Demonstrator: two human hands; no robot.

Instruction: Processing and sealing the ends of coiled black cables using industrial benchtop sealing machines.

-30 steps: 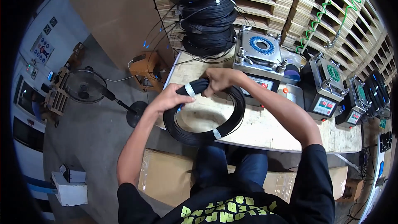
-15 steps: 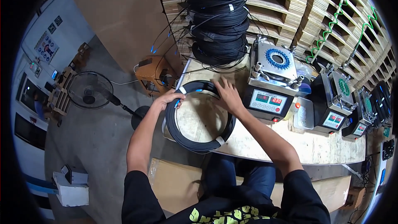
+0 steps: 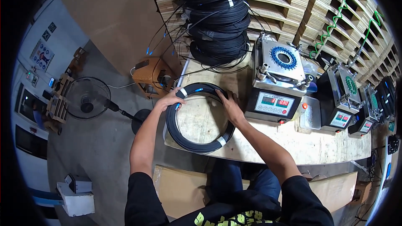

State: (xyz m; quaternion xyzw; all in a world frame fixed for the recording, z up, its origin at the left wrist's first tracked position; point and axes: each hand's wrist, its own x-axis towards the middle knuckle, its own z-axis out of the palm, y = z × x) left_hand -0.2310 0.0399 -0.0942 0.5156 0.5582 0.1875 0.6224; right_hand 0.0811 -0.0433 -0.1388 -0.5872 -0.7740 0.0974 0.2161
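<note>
A coil of black cable lies flat at the left end of the table, bound with white tape. My left hand is closed round its upper left side, beside another white band. Two small blue connectors show on the coil: one connector rests along the top, the other sticks out by my left fingers. Around the upper right side of the ring, my right hand is closed with the fingers over the cable. Part of the coil is hidden under that hand.
Behind the coil rises a tall stack of black cable coils with loose ends. A polishing machine stands to the right, then a clear plastic box and more machines. An orange stool and a fan are at left.
My right hand has come down from hovering above the coil's upper right side and taken hold of it. The left hand keeps its grip. The whole view has shifted slightly.
</note>
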